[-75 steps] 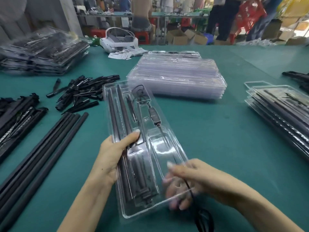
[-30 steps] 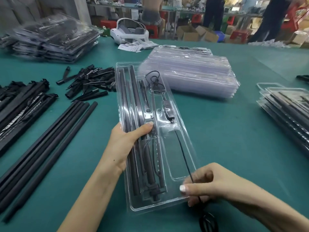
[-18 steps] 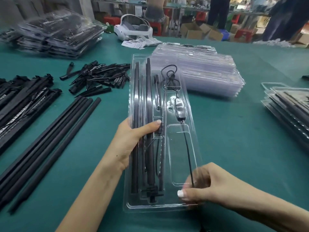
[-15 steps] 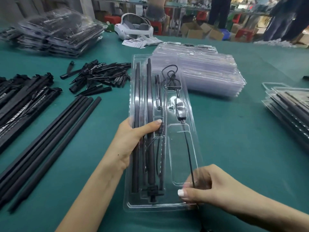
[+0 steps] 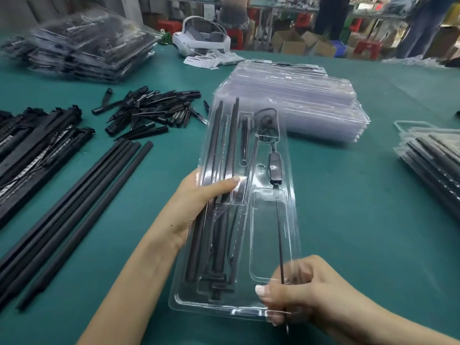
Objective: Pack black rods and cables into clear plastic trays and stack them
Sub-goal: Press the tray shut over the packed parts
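Since a moment ago my right grip (image 5: 302, 292) has crept along the cable (image 5: 279, 230), pinching it at the tray's (image 5: 291, 185) near corner; left grip (image 5: 196, 197) clamps the rods (image 5: 219, 150) above the worktop (image 5: 348, 220).

The right hand (image 5: 306, 292) was motion-blurred, its fingers (image 5: 276, 317) behind the clear tray (image 5: 291, 220); the cable (image 5: 280, 235) ran past the frame's bottom edge.
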